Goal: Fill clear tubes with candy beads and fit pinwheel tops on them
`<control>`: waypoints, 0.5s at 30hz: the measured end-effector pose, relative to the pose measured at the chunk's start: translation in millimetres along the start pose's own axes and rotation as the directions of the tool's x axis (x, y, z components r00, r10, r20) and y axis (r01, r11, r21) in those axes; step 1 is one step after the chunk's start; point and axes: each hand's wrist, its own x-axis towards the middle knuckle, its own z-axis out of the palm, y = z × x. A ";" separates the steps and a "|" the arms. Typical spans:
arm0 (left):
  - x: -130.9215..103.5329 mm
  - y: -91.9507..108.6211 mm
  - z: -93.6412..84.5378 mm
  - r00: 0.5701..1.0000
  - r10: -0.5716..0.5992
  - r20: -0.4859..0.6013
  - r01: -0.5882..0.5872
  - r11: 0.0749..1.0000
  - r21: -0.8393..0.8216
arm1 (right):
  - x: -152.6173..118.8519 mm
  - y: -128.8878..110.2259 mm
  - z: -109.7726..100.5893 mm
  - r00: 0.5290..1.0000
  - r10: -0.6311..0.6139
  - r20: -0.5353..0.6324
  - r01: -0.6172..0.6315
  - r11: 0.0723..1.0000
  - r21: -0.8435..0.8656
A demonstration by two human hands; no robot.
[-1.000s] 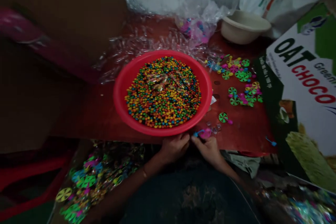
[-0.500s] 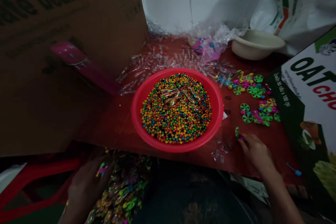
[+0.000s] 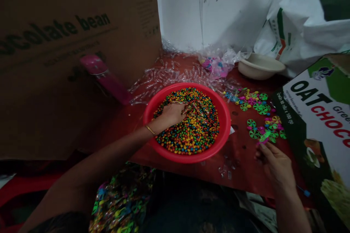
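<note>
My left hand [image 3: 172, 114] reaches into a red bowl [image 3: 228, 123] full of colourful candy beans [image 3: 188, 136]. Its fingers are bent down and drawn together at a few clear plastic tubes [image 3: 199, 108] lying on the beans; what is between the fingertips is hidden. At the right, my right hand [image 3: 276, 162] pinches a small green toy pinwheel [image 3: 264, 137] with a pink part below it. Just beyond it lies a heap of similar pinwheels [image 3: 254, 133] in green, pink and yellow. Small clear plastic pieces [image 3: 225, 171] lie between the bowl and my right hand.
Many clear tubes [image 3: 169, 74] are strewn behind the bowl. A cardboard box [image 3: 68, 51] and a pink bottle-like object [image 3: 109, 80] stand left, a printed box [image 3: 314, 116] right. At the back is a cream basin [image 3: 259, 67]. Filled toys [image 3: 117, 204] lie below the table edge.
My left hand has moved from the pile of filled toys up into the bowl. My right hand has turned, still holding the pinwheel. The camera view has shifted slightly.
</note>
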 end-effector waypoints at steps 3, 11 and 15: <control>-9.9 -9.9 0.6 1.000 -0.001 -0.029 -0.002 0.994 -0.105 | -0.9 -17.1 23.2 0.989 0.019 0.147 -0.034 0.995 0.094; -63.8 9.9 1.3 0.958 0.089 -0.274 -0.285 0.443 -0.850 | -5.3 -80.5 128.8 0.798 -0.320 0.510 0.284 0.947 0.150; -84.9 32.0 10.6 0.993 0.037 -0.108 -0.113 0.176 -0.978 | -0.8 -79.0 159.8 0.668 -0.367 0.647 0.337 0.925 0.176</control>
